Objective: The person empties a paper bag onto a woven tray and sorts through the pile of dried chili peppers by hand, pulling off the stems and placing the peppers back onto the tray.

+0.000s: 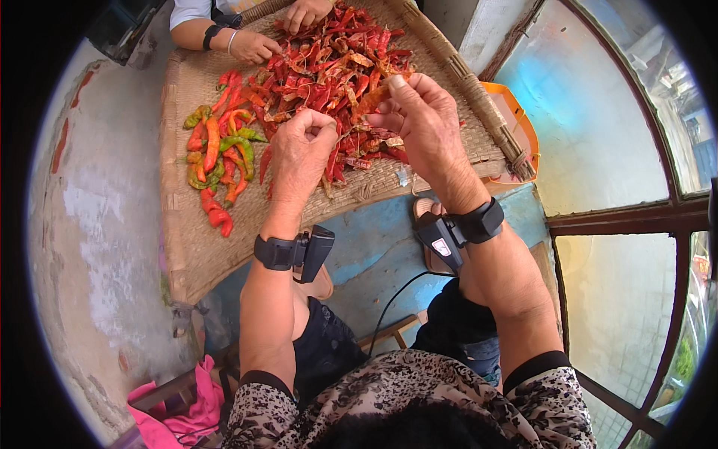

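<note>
2 hands (pixel 359 131) w/ wrinkled dried chili (pixel 372 97)

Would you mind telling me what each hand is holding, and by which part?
The right hand pinches a dried orange-red chili near its upper end. The left hand is closed in a fist; whether it holds anything cannot be told.

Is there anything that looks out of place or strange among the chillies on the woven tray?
Nothing looks spilled or damaged. One small group at the tray's left side is different: green, orange and yellow chillies, apart from the big red heap. The right hand holds one orange chilli; the left hand is closed beside it.
</note>
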A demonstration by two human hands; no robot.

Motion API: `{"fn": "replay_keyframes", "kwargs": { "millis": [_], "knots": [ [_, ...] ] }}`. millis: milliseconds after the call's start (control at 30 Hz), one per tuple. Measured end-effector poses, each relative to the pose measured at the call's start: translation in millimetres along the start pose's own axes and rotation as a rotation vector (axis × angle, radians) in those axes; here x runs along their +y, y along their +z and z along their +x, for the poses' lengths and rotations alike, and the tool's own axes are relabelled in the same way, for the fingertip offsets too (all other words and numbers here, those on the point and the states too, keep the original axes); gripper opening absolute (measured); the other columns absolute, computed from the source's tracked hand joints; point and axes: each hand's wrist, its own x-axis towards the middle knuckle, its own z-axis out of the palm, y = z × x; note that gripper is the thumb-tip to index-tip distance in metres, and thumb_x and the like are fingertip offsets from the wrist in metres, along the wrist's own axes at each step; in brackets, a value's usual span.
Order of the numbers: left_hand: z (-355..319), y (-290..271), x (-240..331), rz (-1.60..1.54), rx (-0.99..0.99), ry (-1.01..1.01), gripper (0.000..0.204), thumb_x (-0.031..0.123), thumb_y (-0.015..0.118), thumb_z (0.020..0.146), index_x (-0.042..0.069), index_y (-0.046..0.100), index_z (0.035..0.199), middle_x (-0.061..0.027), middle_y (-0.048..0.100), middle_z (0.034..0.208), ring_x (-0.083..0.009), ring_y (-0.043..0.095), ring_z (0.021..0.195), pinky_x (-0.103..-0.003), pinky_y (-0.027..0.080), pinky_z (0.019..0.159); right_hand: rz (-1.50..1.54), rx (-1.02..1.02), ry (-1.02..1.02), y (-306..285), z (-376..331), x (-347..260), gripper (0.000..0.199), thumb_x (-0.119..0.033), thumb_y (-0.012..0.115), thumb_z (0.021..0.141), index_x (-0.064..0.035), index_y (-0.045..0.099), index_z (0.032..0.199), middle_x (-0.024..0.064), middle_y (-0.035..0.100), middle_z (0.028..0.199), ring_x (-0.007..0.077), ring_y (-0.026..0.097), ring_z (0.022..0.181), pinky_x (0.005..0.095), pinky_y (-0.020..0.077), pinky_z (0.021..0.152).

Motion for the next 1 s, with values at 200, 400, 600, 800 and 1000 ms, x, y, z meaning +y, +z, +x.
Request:
{"fn": "replay_keyframes", "kwargs": {
  "millis": [200,400,600,800,1000],
  "knots": [
    [-8,2,1,-0.434,-0.296,-0.076,0.016,0.016,0.059,0.089,0.002,0.065,0.095,0.0005,0.06,0.071,-0.0055,0.055,0.062,-0.021,0.045,0.054,0.326,0.161,0.163,-27,9,-9,0.013,-0.015,0.056,0.092,-0.0034,0.053,0.088,0.0035,0.055,0.079,0.0128,0.059,0.07,0.0308,0.0591,0.066],
    [-8,5,5,-0.556,-0.375,-0.06,0.021,0.015,0.057,0.091,-0.001,0.063,0.102,-0.0035,0.062,0.083,-0.0069,0.057,0.068,-0.021,0.047,0.061,0.234,0.123,0.171,-43,16,-10,0.012,-0.014,0.055,0.092,-0.002,0.056,0.095,0.0034,0.055,0.081,0.0136,0.059,0.074,0.0301,0.0578,0.069],
    [-6,10,11,-0.698,-0.468,-0.085,0.021,0.012,0.055,0.092,-0.002,0.061,0.107,-0.0047,0.063,0.09,-0.0073,0.058,0.073,-0.021,0.048,0.065,0.047,0.178,-0.077,-65,29,-24,0.02,-0.019,0.056,0.092,0.0013,0.056,0.089,0.0063,0.057,0.077,0.0146,0.061,0.068,0.0277,0.0571,0.062],
    [-8,8,7,-0.694,-0.506,-0.082,0.023,0.013,0.057,0.091,-0.001,0.06,0.109,-0.0053,0.062,0.09,-0.0075,0.058,0.074,-0.022,0.049,0.068,-0.886,0.525,-0.581,-119,38,-50,0.026,-0.019,0.061,0.087,0.006,0.061,0.091,0.0159,0.062,0.073,0.0243,0.064,0.067,0.0352,0.0527,0.063],
    [-12,12,11,-0.606,-0.474,-0.099,0.021,0.023,0.062,0.089,0.002,0.061,0.096,-0.0014,0.06,0.078,-0.005,0.056,0.066,-0.019,0.045,0.058,-1.819,0.756,-0.673,-141,24,-42,0.03,-0.016,0.061,0.083,-0.0011,0.06,0.108,0.0191,0.061,0.094,0.0341,0.059,0.085,0.0415,0.048,0.075]
  ]
}}
